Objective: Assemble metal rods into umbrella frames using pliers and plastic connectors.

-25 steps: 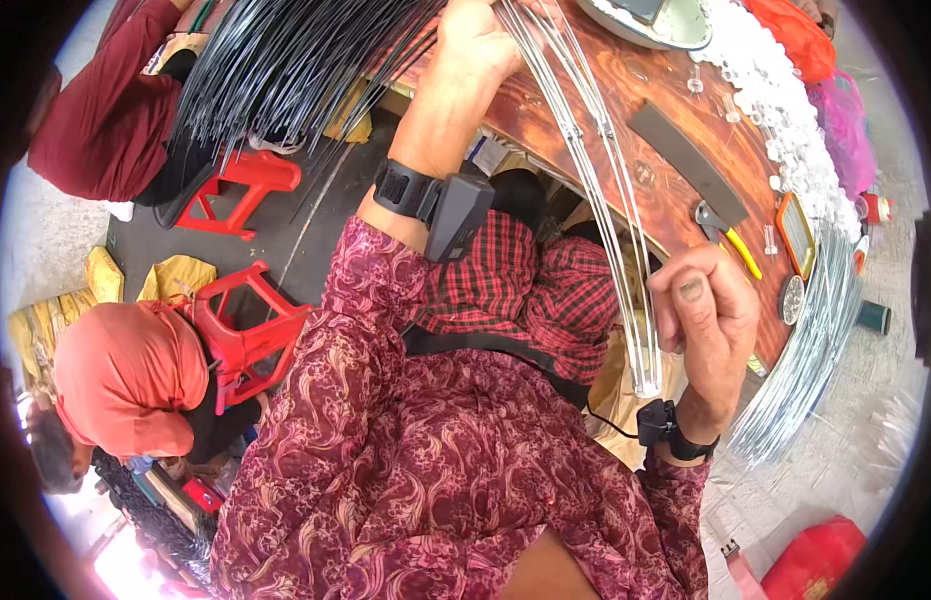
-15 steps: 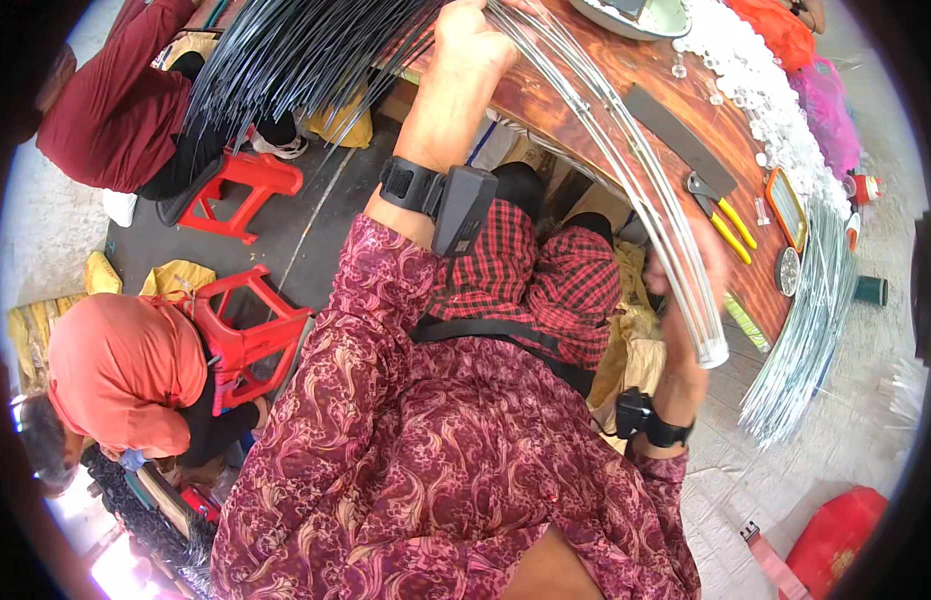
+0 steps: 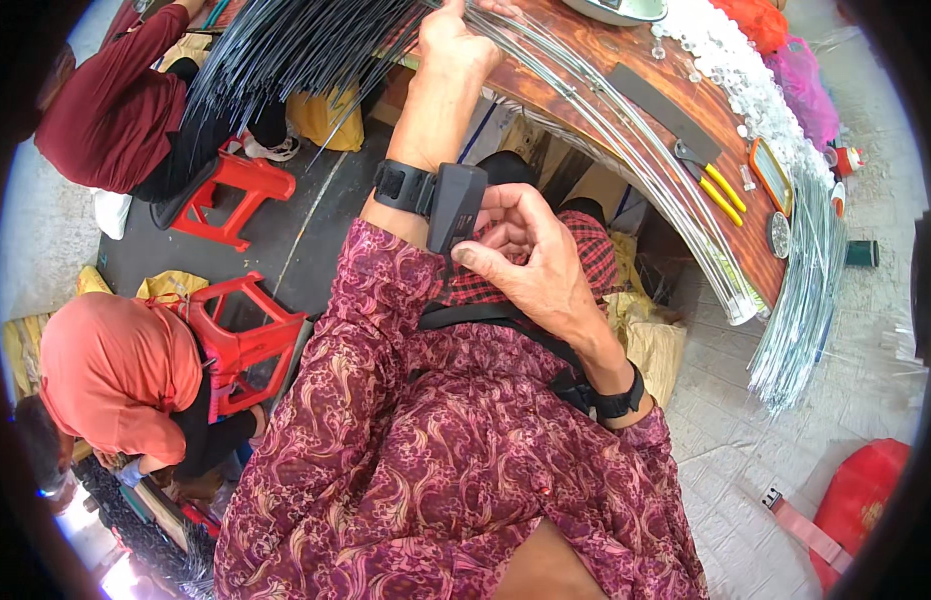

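At the table's near edge, my left hand (image 3: 454, 48) is closed round a bundle of thin silvery rods (image 3: 636, 165). The bundle arcs down to the right, and its lower end sits in a small white round cap (image 3: 741, 308). My right hand (image 3: 546, 260) is in front of my lap, fingers curled and apart from the thumb, with nothing visible between them. Its fingertips are beside a black box-shaped device (image 3: 458, 208) strapped to my left wrist; whether they touch it I cannot tell. Dark wires (image 3: 296, 60) fan out left of my left hand.
On the wooden table (image 3: 546, 95) lie a cleaver-like blade (image 3: 666, 112), yellow-handled pliers (image 3: 721, 190), white plastic pieces (image 3: 766, 90) and an orange-framed tray (image 3: 771, 175). More silvery wires (image 3: 801, 300) hang over its right edge. Red stools (image 3: 241, 340) and two people are at left.
My right hand has moved from the capped end of the rod bundle leftward to beside my left wrist. The capped end has swung right and up. My left hand still grips the bundle.
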Motion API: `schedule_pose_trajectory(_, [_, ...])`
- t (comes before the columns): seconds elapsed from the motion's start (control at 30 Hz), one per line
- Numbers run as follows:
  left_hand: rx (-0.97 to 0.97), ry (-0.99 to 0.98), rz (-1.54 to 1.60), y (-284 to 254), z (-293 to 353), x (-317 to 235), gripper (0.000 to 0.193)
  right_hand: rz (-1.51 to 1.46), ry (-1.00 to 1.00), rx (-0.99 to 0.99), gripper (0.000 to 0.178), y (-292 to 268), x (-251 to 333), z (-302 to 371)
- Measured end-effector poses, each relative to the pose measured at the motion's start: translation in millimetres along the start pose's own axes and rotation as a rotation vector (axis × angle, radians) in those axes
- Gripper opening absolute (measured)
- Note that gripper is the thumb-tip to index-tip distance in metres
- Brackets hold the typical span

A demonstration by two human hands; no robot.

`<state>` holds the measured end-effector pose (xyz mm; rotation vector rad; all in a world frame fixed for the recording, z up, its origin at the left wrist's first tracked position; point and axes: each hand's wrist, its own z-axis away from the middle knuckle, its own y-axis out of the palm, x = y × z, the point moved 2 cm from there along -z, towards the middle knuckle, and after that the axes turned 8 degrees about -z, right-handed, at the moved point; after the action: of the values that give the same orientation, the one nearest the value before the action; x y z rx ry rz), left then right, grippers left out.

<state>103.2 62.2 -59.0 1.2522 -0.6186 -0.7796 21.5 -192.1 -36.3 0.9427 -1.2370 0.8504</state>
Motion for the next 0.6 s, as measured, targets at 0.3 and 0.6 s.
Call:
schedule_pose_trajectory(0.3, [0.068,-0.095,0.001,-8,5,0,0.045,-0.113,0.034,0.008,0.057,9,3,-2])
schedule_pose_trajectory(0.6, [0.246,0.051,-0.207,-3,5,21,0.033,-0.017,-0.039,0.015,0.062,16,11,-11])
